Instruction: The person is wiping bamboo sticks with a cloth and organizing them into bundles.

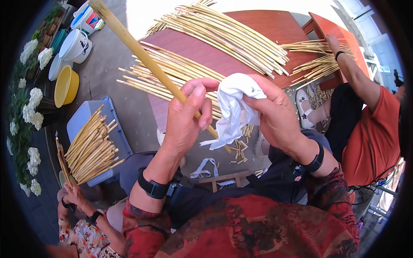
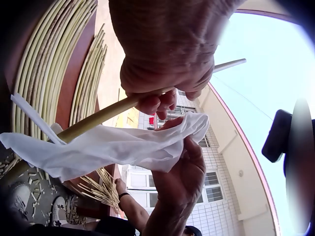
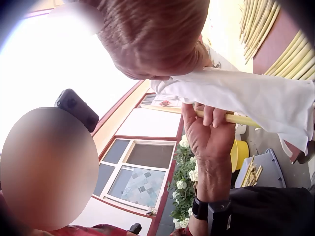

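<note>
A long, yellowish cane [image 1: 144, 58] slants down from the upper left through my left hand [image 1: 187, 114], whose fingers curl round it. My right hand [image 1: 279, 114] grips a white cloth [image 1: 234, 107] between thumb and fingers. The cloth hangs loosely toward my left hand, and its lower corner overlaps the lower end of the cane in the head view. In the left wrist view, the cloth [image 2: 133, 147] lies across part of the cane [image 2: 103, 114]. The right wrist view shows the cane [image 3: 236, 119] passing below the cloth [image 3: 231, 88], with my left hand [image 3: 211, 135] around it.
Bundled canes [image 1: 223, 34] cover the reddish table [image 1: 258, 21]. At right, a person in an orange shirt [image 1: 374, 142] touches thinner sticks [image 1: 316, 60]. A blue-grey bin [image 1: 116, 116] holds short canes [image 1: 90, 146] at left, near another person's hands [image 1: 77, 198]. Cut pieces [image 1: 241, 150] litter the floor.
</note>
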Motion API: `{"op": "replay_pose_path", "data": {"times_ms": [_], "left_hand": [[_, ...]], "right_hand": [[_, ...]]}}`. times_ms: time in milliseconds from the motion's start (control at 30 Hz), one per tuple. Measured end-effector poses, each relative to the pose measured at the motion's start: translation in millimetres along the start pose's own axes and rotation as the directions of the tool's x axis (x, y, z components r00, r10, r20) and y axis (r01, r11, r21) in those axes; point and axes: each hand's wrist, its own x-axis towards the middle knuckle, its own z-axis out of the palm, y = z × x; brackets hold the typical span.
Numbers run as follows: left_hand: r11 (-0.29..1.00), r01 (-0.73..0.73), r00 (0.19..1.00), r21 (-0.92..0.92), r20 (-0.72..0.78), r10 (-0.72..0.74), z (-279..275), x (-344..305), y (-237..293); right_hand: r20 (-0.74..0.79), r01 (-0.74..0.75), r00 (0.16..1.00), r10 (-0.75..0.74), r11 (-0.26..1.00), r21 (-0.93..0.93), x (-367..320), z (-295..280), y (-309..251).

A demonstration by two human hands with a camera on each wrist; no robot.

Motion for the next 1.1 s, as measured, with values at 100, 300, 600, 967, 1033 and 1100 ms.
{"op": "replay_pose_path", "data": {"times_ms": [100,300,600,967,1033,1100], "left_hand": [[1.0,0.015,1.0,0.004,0.018,-0.015,4,-4,-1],[0.994,0.088,0.996,0.061,-0.002,-0.088,6,-5,-1],[0.999,-0.012,1.0,-0.042,-0.027,0.011,-6,-2,4],[0.994,-0.106,0.986,-0.036,-0.134,0.1,-5,2,9],[0.996,-0.085,0.988,-0.014,-0.13,0.083,-4,1,9],[0.998,-0.069,0.989,0.008,-0.129,0.07,-4,1,8]], "right_hand": [[-0.014,-0.046,0.999,0.047,0.996,0.073,1,-4,1],[0.008,-0.039,0.999,0.039,0.999,0.032,3,-7,0],[0.086,-0.157,0.986,0.145,0.975,0.159,8,-21,-10],[0.074,-0.234,0.972,0.225,0.961,0.147,10,-22,-10],[0.158,-0.277,0.952,0.263,0.957,0.08,10,-22,-11],[0.142,-0.291,0.945,0.294,0.956,-0.039,11,-24,-6]]}}
